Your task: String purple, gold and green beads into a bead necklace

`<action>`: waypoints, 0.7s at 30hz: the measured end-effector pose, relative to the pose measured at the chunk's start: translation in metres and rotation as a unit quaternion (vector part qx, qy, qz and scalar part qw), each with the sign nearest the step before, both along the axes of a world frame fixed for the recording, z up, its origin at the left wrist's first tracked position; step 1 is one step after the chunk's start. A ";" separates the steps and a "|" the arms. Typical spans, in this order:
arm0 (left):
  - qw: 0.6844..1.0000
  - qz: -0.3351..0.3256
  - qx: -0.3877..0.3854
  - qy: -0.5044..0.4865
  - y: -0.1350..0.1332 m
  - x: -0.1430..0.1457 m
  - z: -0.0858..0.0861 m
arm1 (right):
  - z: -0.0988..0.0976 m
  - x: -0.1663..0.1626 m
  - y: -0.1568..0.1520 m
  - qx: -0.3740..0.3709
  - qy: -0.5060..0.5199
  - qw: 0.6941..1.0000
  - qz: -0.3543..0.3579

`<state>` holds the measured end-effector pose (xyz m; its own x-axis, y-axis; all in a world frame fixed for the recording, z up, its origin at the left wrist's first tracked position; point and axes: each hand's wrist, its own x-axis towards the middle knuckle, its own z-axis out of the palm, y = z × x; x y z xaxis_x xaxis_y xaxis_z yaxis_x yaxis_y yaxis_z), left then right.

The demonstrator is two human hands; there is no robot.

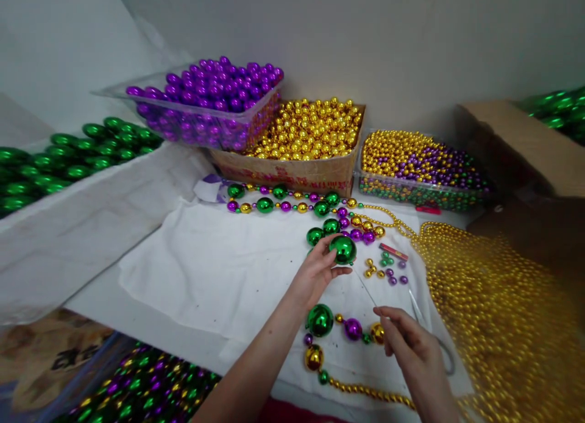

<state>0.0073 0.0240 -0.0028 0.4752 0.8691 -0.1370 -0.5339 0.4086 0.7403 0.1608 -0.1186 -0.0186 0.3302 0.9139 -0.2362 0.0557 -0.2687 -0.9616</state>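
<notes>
My left hand (326, 264) is closed around a large shiny green bead (343, 250), with a tiny green bead at its lower side. A thin thread (365, 287) runs from there down to my right hand (406, 337), whose thumb and fingertips pinch it. Below, a strand with a green bead (320, 320), a purple bead (353, 329) and a gold bead (314, 357) lies on white cloth; it continues into a small gold bead chain (370, 394). Loose large green beads (315, 236) sit just beyond my left hand. Small loose gold beads (369, 264) and purple beads (391, 277) lie to the right.
At the back stand a clear tub of purple beads (205, 109), a cardboard box (292, 170) of gold beads and a tub of mixed small beads (411, 188). Gold chains (498, 301) heap at right. Scissors (448, 353) lie beside my right hand. A finished-looking strand (265, 205) lies behind.
</notes>
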 end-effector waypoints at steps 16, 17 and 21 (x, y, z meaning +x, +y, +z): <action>0.994 0.015 -0.106 -0.002 -0.006 0.012 -0.015 | 0.016 -0.002 0.017 0.130 -0.053 0.973 -0.182; 0.991 0.004 -0.137 -0.008 -0.007 0.014 -0.016 | 0.020 -0.004 0.022 0.164 -0.067 0.963 -0.201; 0.966 -0.045 -0.252 -0.026 -0.015 0.022 -0.018 | 0.035 -0.010 0.035 0.284 -0.158 0.925 -0.196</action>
<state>0.0288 0.0093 -0.0210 0.5632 0.6525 -0.5069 -0.5103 0.7572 0.4077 0.1503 -0.0835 0.0160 0.6335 0.6558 0.4106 0.3633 0.2164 -0.9062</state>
